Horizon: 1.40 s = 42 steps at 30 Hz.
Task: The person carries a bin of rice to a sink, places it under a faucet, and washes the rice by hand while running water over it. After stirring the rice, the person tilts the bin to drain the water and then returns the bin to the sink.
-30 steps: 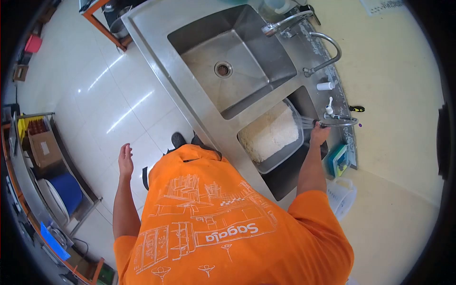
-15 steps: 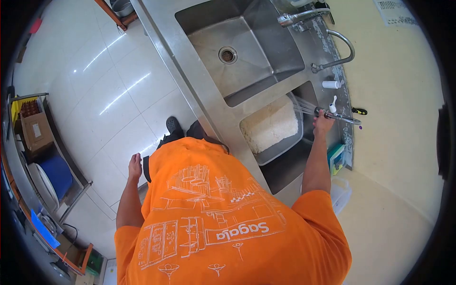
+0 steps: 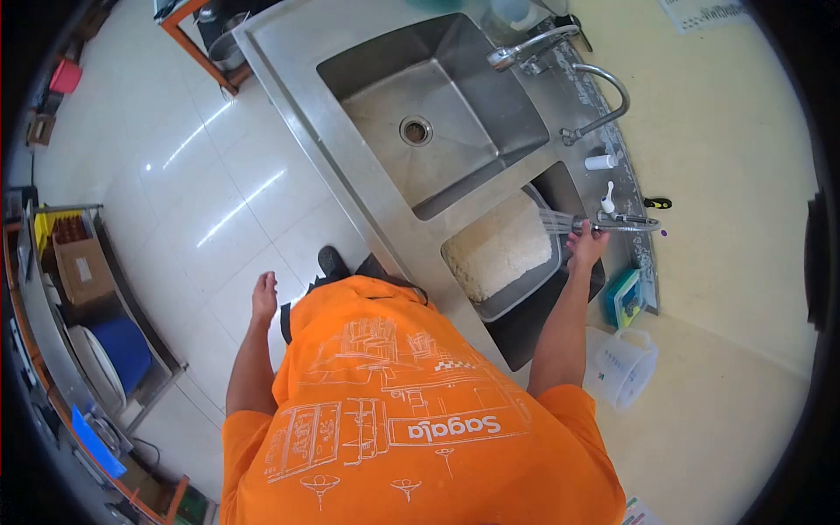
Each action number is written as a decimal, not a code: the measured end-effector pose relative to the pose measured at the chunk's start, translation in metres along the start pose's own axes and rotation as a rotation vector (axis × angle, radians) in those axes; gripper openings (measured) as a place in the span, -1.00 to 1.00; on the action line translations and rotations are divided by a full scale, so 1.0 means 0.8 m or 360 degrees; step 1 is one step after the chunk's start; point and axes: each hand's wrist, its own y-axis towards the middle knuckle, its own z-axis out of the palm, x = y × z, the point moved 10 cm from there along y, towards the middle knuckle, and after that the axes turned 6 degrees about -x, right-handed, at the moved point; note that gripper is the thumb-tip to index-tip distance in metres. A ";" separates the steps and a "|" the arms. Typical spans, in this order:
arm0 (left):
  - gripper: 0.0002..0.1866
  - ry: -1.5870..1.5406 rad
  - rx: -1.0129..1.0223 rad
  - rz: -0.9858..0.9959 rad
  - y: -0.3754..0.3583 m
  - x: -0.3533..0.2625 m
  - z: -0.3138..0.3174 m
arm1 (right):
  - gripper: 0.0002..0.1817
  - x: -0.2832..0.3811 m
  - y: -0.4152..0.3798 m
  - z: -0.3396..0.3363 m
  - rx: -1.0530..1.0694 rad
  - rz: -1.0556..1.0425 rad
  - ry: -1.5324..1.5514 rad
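My right hand [image 3: 586, 248] is closed around the end of a metal faucet spout [image 3: 626, 225] over the nearer sink basin. Water fans out leftward from its spray head [image 3: 578, 224]. The stream lands in a grey plastic tub [image 3: 547, 273], which sits tilted in the basin. Pale grains that look like rice [image 3: 494, 245] fill much of the tub, with some cloudy water. My left hand [image 3: 264, 296] hangs over the floor at my side, fingers loosely extended and holding nothing.
A second steel basin [image 3: 376, 109] with a drain lies beyond. Another curved faucet [image 3: 623, 92] rises along the wall. A clear measuring jug [image 3: 623, 367] and a green sponge holder [image 3: 623, 297] are at the right. A shelf with a cardboard box [image 3: 85, 269] stands at the left.
The spray now points more directly leftward into the tub, and my right hand has shifted slightly with the spout. The view has turned a little; my left hand still hangs free.
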 end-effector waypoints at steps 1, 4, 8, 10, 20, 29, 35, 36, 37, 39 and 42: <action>-0.39 0.0028 0.0033 0.0009 0.007 0.007 0.006 | -0.64 0.003 0.002 0.007 -0.0013 -0.0020 0.0040; -0.41 0.0138 0.0122 -0.0073 0.021 0.023 0.025 | -0.64 0.010 0.008 0.026 -0.0106 -0.0056 0.0188; -0.41 0.0311 0.0155 0.0058 0.061 0.034 0.037 | -0.68 0.019 0.001 0.025 -0.0059 -0.0097 0.0188; -0.39 0.0361 0.0190 0.0156 0.060 -0.004 0.043 | -0.70 0.020 -0.007 0.013 -0.0022 -0.0124 0.0100; -0.43 0.0154 0.0178 0.0249 0.047 -0.077 0.062 | -0.77 0.034 -0.034 -0.088 0.0227 -0.0039 -0.0422; -0.44 0.0232 0.0237 -0.0035 0.035 -0.004 0.047 | -0.72 0.000 0.000 -0.085 0.0087 -0.0200 -0.0542; -0.44 0.0168 0.0108 -0.0026 0.035 -0.015 0.029 | -0.68 -0.045 0.008 -0.102 -0.0116 -0.0236 -0.0402; -0.44 0.0163 0.0107 -0.0049 0.034 -0.018 0.029 | -0.68 -0.047 0.009 -0.107 -0.0201 -0.0337 -0.0446; -0.44 0.0161 0.0108 -0.0070 0.029 -0.020 0.028 | -0.67 -0.049 0.010 -0.108 -0.0288 -0.0436 -0.0491; -0.43 0.0225 0.0313 -0.0088 0.045 0.019 0.045 | -0.65 -0.019 -0.012 -0.108 -0.0477 -0.0857 -0.0847; -0.47 0.0049 0.0341 -0.0292 -0.001 0.028 0.056 | -0.58 0.015 -0.065 -0.081 -0.0653 -0.1213 -0.1368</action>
